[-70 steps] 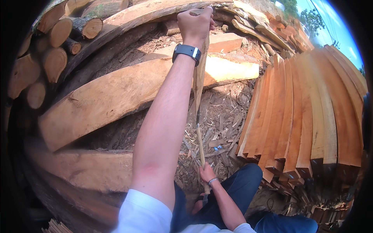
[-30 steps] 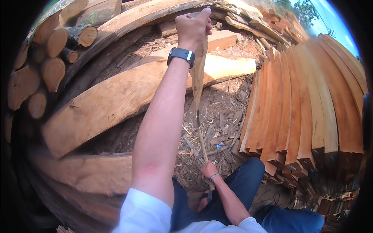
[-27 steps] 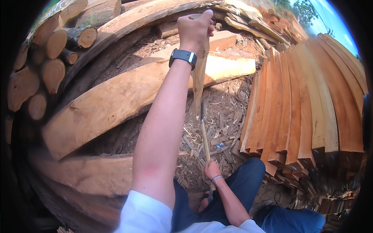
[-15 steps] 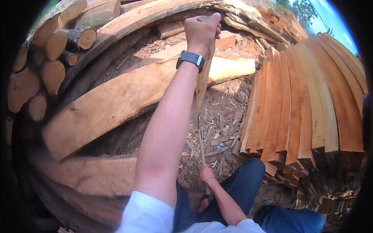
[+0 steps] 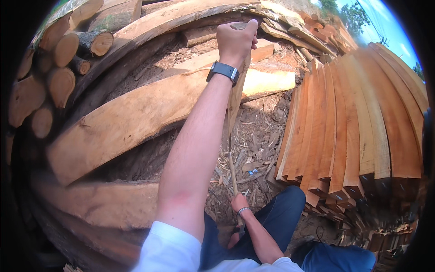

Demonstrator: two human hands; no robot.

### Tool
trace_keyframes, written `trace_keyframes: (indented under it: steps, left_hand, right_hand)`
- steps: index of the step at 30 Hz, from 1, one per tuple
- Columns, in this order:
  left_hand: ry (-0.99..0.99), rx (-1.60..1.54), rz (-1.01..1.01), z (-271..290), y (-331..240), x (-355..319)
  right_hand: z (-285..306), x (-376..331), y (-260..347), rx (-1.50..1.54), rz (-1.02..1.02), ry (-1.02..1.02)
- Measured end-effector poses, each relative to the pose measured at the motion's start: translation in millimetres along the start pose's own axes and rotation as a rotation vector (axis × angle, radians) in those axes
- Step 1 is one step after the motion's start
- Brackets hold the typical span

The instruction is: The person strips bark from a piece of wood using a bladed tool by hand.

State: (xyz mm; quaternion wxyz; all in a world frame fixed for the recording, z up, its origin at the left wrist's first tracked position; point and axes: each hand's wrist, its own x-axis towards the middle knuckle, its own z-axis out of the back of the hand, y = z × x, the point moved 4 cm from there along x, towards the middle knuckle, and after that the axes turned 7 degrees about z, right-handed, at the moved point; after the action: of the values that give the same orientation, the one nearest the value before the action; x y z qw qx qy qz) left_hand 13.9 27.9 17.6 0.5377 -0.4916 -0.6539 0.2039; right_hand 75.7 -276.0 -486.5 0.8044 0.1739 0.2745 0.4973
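At 12 o'clock, the left hand (image 5: 235, 41) has its fingers clenched around a narrow board (image 5: 234, 103) that runs down toward centre. Between 5 and 6 o'clock, the right hand (image 5: 239, 202) grasps a pale-handled tool (image 5: 233, 174), its dark end possibly touching the board.

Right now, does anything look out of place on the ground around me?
Yes: a small blue scrap lies among the wood chips, beyond your right hand; its bright colour stands out against all that brown.
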Motion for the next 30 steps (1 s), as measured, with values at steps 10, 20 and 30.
trace_keyframes:
  steps: [10,20,30]
  left_hand:
    - [0.017,-0.007,-0.025,-0.8,4.6,2.2]
    - [0.001,0.196,-0.038,-16.7,-1.7,2.4]
    - [-0.078,0.225,0.01,5.7,-4.5,7.2]
  right_hand:
    - [13.2,6.2,18.4,1.311,-0.413,0.319]
    - [45.1,13.5,22.9,0.124,0.301,-0.37]
    - [40.9,-1.5,56.1,0.393,0.022,-0.034]
